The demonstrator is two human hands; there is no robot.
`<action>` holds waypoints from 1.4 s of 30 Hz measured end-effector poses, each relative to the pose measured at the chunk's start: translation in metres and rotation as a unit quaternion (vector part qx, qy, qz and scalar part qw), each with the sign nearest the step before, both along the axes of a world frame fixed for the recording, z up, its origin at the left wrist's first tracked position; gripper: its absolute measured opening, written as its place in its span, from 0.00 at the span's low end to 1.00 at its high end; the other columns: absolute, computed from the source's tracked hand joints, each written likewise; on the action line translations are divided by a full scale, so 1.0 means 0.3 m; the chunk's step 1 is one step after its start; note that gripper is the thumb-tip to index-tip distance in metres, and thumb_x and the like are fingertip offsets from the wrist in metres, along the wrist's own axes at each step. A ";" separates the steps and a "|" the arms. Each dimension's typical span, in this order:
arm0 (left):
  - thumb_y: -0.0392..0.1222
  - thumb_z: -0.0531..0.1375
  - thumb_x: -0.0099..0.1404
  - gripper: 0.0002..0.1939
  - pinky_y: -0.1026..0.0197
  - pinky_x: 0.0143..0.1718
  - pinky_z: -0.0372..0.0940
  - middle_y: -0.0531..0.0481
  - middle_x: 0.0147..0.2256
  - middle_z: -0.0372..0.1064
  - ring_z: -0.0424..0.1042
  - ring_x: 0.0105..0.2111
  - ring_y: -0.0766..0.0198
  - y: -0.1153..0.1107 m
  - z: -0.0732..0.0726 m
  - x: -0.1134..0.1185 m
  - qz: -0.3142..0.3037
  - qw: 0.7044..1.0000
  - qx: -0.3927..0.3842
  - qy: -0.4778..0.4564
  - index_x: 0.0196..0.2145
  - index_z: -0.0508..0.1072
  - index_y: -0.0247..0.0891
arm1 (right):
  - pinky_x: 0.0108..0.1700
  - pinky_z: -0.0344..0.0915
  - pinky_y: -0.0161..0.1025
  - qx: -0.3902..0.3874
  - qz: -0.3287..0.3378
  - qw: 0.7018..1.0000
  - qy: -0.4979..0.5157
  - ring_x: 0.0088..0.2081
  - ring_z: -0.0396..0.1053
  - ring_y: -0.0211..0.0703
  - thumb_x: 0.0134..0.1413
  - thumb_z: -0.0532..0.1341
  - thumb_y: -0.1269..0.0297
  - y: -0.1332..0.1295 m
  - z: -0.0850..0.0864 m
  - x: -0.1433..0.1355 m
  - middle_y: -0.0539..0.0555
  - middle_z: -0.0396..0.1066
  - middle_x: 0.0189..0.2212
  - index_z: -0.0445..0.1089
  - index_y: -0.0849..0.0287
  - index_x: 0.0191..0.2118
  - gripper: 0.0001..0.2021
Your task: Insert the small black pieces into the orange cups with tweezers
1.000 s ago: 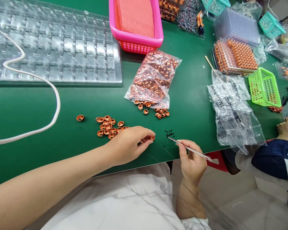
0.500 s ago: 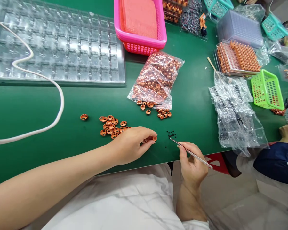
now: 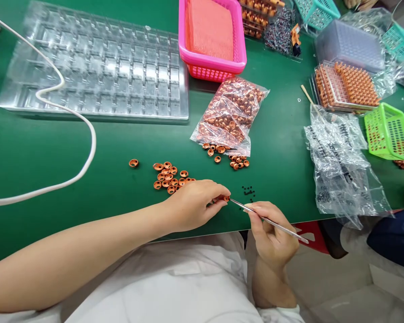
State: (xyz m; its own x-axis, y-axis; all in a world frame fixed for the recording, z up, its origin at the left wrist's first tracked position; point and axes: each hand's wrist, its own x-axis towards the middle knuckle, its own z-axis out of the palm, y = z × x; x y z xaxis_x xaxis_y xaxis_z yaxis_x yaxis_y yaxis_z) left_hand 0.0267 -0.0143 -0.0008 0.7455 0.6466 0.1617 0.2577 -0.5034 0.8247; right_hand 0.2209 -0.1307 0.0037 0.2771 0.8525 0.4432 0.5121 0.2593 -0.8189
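Between the thumb and fingers of my left hand [image 3: 195,204] is a small copper-coloured cup with a hole [image 3: 226,198], mostly covered by the fingertips. My right hand [image 3: 272,233] pinches a slim pointed metal tool [image 3: 278,224] like a pen; I cannot tell whether it is a pair of tweezers. The tool's tip meets the cup at my left fingertips. Just beyond my right hand lie several tiny black pieces [image 3: 248,192] on the green table [image 3: 121,139]. A cluster of loose copper-coloured cups [image 3: 168,176] sits behind my left hand, with a single cup [image 3: 133,163] farther left.
A clear bag of copper-coloured cups [image 3: 230,110] lies ahead, several spilled at its mouth. Behind it stands a pink basket [image 3: 212,63]. Clear trays [image 3: 104,67] and a white cable [image 3: 84,119] occupy the left. Plastic bags [image 3: 340,157] and a green basket [image 3: 388,132] are right.
The tool's tip has moved left from the black pieces to the cup in my left hand. The whole view has shifted slightly, so the table things appear farther right.
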 end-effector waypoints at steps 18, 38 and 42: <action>0.34 0.61 0.72 0.05 0.63 0.36 0.69 0.51 0.34 0.79 0.77 0.32 0.64 -0.009 -0.002 -0.002 -0.001 1.000 -0.002 -0.001 0.43 0.76 0.38 | 0.37 0.81 0.48 -0.019 0.041 0.997 -0.059 0.39 0.81 0.47 0.60 0.66 0.77 0.011 0.006 0.006 0.52 0.81 0.38 0.74 0.50 0.49 0.15; 0.36 0.60 0.72 0.05 0.63 0.36 0.69 0.51 0.33 0.79 0.77 0.32 0.63 -0.001 -0.001 -0.001 -0.001 1.000 -0.020 0.008 0.43 0.76 0.38 | 0.38 0.80 0.50 0.017 0.063 0.995 -0.072 0.40 0.80 0.48 0.62 0.65 0.74 0.002 0.006 0.021 0.53 0.79 0.40 0.73 0.49 0.51 0.15; 0.36 0.61 0.73 0.04 0.63 0.37 0.69 0.51 0.34 0.80 0.78 0.33 0.63 0.000 -0.001 -0.003 -0.011 1.000 -0.019 -0.012 0.43 0.77 0.38 | 0.45 0.78 0.58 0.007 0.051 0.995 -0.085 0.46 0.78 0.53 0.70 0.55 0.67 -0.013 0.014 0.047 0.56 0.77 0.43 0.73 0.49 0.50 0.11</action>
State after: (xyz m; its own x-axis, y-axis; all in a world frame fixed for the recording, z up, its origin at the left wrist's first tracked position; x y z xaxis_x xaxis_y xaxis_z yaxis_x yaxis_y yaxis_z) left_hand 0.0259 -0.0142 -0.0011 0.7558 0.6362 0.1550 0.2273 -0.4769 0.8490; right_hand 0.2350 -0.1346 0.0077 0.1089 0.8656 0.4888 0.6140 0.3282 -0.7179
